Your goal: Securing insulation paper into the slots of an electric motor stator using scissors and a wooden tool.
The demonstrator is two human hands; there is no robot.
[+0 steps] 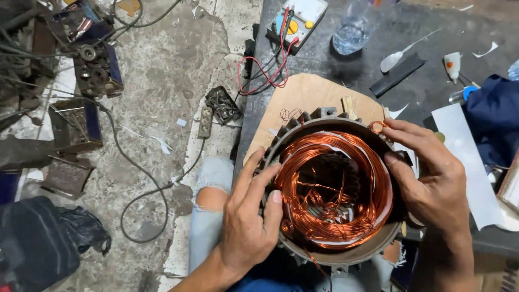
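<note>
Two bare hands hold a motor stator (pixel 346 251), a round grey metal housing with ribbed fins, packed with bright copper windings (pixel 373 189). The stator sits at the edge of a dark workbench (pixel 378 59), on a brown cardboard sheet (pixel 303 92), over the person's knee in torn light jeans (pixel 211 184). The left hand (pixel 246 221) lies on the stator's left rim with fingers spread, the fingertips curling over the edge toward the windings. The right hand (pixel 432 181) cups the right rim, its thumb and forefinger pinching a small loop of copper wire (pixel 377 127) at the top of the housing. Behind the stator sit a multimeter (pixel 297 21) with red leads (pixel 265 70) and a clear plastic bottle (pixel 351 32). Left of the bench, a black cable (pixel 140 189) winds across the cracked concrete floor (pixel 167 70).
</note>
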